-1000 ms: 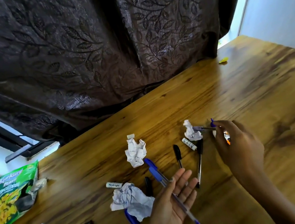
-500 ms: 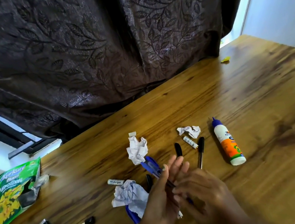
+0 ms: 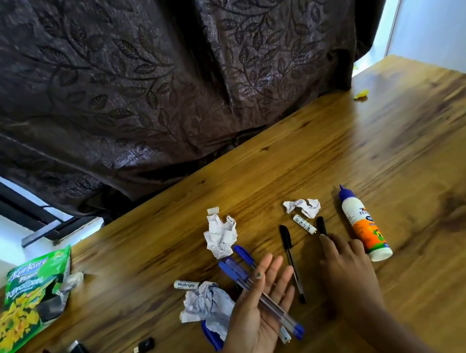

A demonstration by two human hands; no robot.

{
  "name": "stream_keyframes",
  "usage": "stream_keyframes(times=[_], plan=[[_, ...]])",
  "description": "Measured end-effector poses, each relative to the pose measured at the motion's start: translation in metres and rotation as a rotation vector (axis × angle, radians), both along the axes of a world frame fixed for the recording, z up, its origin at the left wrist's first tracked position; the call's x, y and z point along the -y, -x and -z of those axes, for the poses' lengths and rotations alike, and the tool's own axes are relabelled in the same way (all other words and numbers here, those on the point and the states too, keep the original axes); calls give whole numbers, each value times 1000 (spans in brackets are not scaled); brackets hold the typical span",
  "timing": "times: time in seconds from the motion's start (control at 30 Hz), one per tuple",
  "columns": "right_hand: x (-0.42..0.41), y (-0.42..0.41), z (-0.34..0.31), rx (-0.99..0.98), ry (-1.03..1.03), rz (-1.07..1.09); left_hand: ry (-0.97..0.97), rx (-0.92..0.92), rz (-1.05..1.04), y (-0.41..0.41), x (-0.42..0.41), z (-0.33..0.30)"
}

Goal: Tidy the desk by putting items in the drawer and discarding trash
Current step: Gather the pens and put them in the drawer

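Two blue pens (image 3: 258, 293) lie across the flat left hand (image 3: 257, 312), its grip apart; right hand (image 3: 346, 271), fingers straight, touches a black pen (image 3: 321, 226) on the worktop (image 3: 409, 160). Pinch it mid-barrel, then add it to the palm.

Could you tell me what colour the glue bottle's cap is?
Blue, on the glue bottle, in the head view.

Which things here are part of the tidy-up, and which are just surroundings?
Job items:
blue pens lying across the open left hand
black pen
second black pen under the right hand
glue bottle
crumpled papers
batteries
snack packet

Surroundings:
curtain
desk
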State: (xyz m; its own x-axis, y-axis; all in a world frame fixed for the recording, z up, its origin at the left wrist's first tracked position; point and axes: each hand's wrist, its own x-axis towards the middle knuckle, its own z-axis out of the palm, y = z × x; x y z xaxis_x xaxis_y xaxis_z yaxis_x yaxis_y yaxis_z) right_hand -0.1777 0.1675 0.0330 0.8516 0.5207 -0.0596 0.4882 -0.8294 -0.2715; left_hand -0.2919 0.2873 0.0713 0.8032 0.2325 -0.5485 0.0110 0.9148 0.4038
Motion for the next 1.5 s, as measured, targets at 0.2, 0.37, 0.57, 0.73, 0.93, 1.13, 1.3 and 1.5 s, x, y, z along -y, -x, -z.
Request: stream_keyframes(times=[0.2, 0.37, 0.57, 0.73, 0.93, 1.13, 1.3, 1.5], plan=[[6, -3, -14, -111, -75, 90, -5, -12, 29, 1, 3, 1], [8, -2, -22, -165, -388, 158, -14, -27, 38, 0, 5, 1], [-3, 34, -34, -141, -615, -97, -34, -53, 64, -4, 10, 0], [-15, 53, -38, -308, -643, -338, -123, -37, 25, -2, 6, -1], [-21, 20, -23, -271, -539, -108, -27, 23, -131, 14, -14, -3], [-32, 18, 15, -83, -364, -174, -25, 20, -169, 29, -27, -5], [-37, 11, 5, -237, -541, -42, -25, -17, -183, 31, -26, -7], [-41, 36, -40, -396, -782, -170, -54, -23, -158, 27, -16, -13]])
